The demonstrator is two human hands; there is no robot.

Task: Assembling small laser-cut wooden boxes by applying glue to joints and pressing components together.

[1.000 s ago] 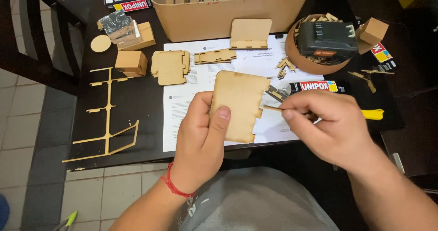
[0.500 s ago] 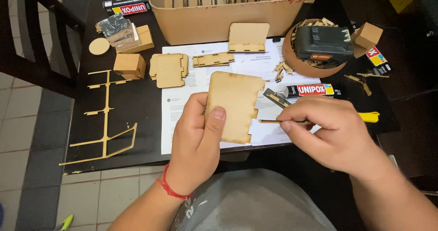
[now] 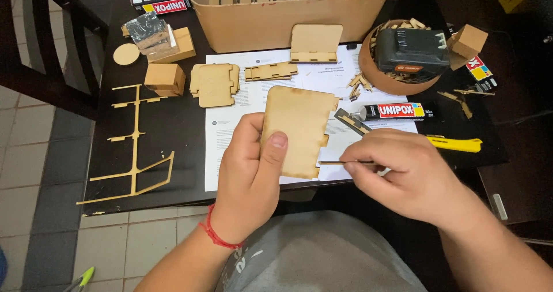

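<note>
My left hand (image 3: 249,176) grips a flat laser-cut wooden panel (image 3: 299,127) with notched edges, thumb pressed on its face, held upright over the papers. My right hand (image 3: 403,174) pinches a thin dark stick (image 3: 340,162) whose tip points at the panel's right edge. A glue tube (image 3: 397,111) with a black, red and yellow label lies on the papers just beyond my right hand, with a small slotted wooden strip (image 3: 351,121) beside its nozzle.
White instruction sheets (image 3: 230,130) cover the dark table (image 3: 167,125). Wooden cut-outs (image 3: 214,84), small wooden boxes (image 3: 164,77), a leftover thin frame (image 3: 135,148), a big cardboard box (image 3: 259,15), a round bowl (image 3: 374,76) with a black battery pack (image 3: 412,50), a yellow knife (image 3: 455,144).
The wooden panel has been lifted slightly and turned more upright in my left hand. My right hand has drawn the thin stick closer to the panel's right edge.
</note>
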